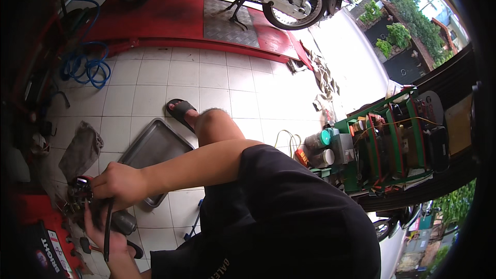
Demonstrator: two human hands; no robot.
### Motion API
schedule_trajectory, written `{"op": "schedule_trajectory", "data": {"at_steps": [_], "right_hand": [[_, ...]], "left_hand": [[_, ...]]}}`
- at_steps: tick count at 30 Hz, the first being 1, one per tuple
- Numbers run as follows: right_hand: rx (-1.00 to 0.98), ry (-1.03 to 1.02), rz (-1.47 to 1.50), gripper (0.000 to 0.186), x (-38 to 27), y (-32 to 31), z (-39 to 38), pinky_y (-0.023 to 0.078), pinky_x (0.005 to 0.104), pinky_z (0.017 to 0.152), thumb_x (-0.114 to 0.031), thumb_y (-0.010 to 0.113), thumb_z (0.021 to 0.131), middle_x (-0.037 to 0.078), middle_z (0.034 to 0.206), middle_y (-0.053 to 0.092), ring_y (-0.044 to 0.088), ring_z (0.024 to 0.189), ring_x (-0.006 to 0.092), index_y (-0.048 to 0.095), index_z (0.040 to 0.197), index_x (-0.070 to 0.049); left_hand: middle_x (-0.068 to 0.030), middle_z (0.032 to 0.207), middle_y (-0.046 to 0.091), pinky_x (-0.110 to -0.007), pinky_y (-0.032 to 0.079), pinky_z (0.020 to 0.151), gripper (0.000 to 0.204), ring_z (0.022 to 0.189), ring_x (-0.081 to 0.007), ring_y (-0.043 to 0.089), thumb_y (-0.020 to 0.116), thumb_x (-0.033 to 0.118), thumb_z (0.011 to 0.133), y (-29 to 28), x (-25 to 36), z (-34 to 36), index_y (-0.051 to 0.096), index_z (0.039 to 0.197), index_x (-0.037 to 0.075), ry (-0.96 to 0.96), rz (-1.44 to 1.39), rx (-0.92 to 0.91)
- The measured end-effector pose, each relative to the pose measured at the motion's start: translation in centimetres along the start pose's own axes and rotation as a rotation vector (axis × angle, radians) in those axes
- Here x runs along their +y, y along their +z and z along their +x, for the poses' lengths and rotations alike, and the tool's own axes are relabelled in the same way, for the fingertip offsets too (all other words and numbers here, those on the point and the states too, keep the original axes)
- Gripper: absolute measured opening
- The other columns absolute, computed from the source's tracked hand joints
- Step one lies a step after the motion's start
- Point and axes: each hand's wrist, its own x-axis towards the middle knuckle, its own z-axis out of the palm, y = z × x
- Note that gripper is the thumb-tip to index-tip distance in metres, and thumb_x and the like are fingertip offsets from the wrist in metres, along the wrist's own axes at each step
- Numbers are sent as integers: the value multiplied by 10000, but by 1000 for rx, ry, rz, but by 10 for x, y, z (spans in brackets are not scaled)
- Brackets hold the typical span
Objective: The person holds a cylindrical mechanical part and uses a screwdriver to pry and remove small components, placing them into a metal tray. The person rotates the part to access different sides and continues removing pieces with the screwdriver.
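At the lower left, both hands are together at a small metal mechanical part (78, 192) with shiny and reddish bits, its kind unclear. My right hand (120, 185) reaches across from the right, fingers bent and pinched at the part's edge; what is between the fingertips is hidden. Below it, my left hand (106, 232) is curled against the underside of the part, with one finger pointing up along it. A thin black strip (108, 235), perhaps a hose, runs down past the left hand. Close by sits a dark grey cylinder (124, 222).
A grey metal tray (160, 147) lies beside my leg, near a grey rag (81, 152). Farther off, a motorbike (258, 0) stands on a red lift platform (160, 20); a blue hose (88, 67) coils left. A green tool rack (382, 144) holds jars and tools at right.
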Motion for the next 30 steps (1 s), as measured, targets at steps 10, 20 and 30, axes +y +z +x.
{"op": "schedule_trajectory", "data": {"at_steps": [10,20,30], "right_hand": [[-38,-6,137,227,-6,-8,14,475,451,507,-215,757,773,98,805,612,630,652,348,628,886,-65],[-11,36,143,259,-8,-12,11,494,455,548,-241,784,803,108,851,621,641,698,363,621,892,-61],[-36,104,82,279,-13,-7,11,492,468,538,-254,762,824,126,910,629,645,689,379,614,942,-49]], "left_hand": [[-111,1245,640,-366,514,971,449,1136,-217,642,456,366,1059,-6,16,6,563,1320,18,-76,-77,-303],[-123,1260,644,-358,518,970,451,1154,-230,641,473,371,1051,-14,12,14,564,1319,20,-21,-22,-249],[-132,1259,645,-377,519,999,424,1162,-235,640,462,330,1057,-10,18,10,572,1315,12,-14,-37,-238]]}}
